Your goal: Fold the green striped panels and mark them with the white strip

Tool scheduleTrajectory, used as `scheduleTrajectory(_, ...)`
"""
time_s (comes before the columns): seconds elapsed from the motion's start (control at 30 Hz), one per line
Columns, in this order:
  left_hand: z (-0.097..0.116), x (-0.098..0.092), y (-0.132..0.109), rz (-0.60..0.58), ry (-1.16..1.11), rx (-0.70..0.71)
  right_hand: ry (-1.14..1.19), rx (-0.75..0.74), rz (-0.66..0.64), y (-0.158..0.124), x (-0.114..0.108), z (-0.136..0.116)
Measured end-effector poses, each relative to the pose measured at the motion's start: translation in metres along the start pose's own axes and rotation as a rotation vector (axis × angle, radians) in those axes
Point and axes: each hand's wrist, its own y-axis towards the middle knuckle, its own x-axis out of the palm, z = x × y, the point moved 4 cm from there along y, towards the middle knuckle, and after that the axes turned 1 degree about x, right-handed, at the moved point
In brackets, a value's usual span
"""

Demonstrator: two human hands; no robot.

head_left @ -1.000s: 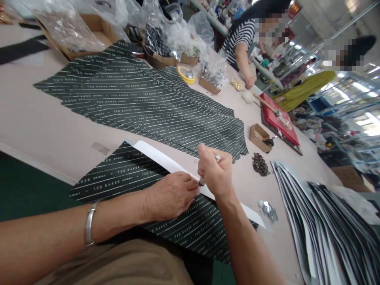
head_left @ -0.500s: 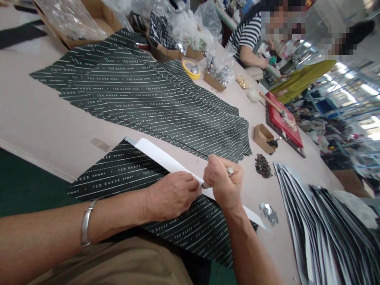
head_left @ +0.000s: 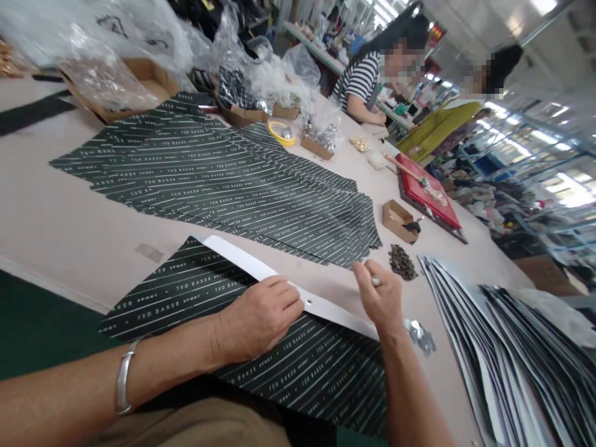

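The left hand (head_left: 258,320) is laid flat, its fingers lightly spread and pressed down on the white card strip (head_left: 335,313), which lies along the edge of the dark green "Ted Baker Sport" printed sheet (head_left: 298,366). A small round eyelet (head_left: 308,303) is seen in the strip just beyond the fingertips. A small metal-ended tool (head_left: 375,281) is pinched in the right hand (head_left: 379,304), which is held near the strip's far edge. Open room is left on the pink tabletop (head_left: 69,211) toward the dark pile of fasteners (head_left: 403,261). The right hand has been drawn away from the eyelet, which is now uncovered.
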Motion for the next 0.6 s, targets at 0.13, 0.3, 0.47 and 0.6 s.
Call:
scheduleTrajectory(0.13, -0.011, -0.005, -0.003, 0.142, 0.108, -0.101, -0.401, -0.039, -0.173, 0.004, -0.012, 0.043)
scheduleTrajectory(0.3, -0.033, -0.017, -0.002, 0.234, 0.191, -0.093, -0.245, -0.010, -0.230, 0.002, -0.008, 0.029)
scheduleTrajectory(0.47, -0.030, -0.035, 0.022, 0.250, 0.177, 0.053, -0.098, -0.091, -0.567, -0.018, 0.005, -0.043)
scheduleTrajectory(0.6, -0.043, -0.035, 0.046, 0.351, 0.203, 0.195, -0.349, 0.014, -0.621, -0.012, -0.008, -0.041)
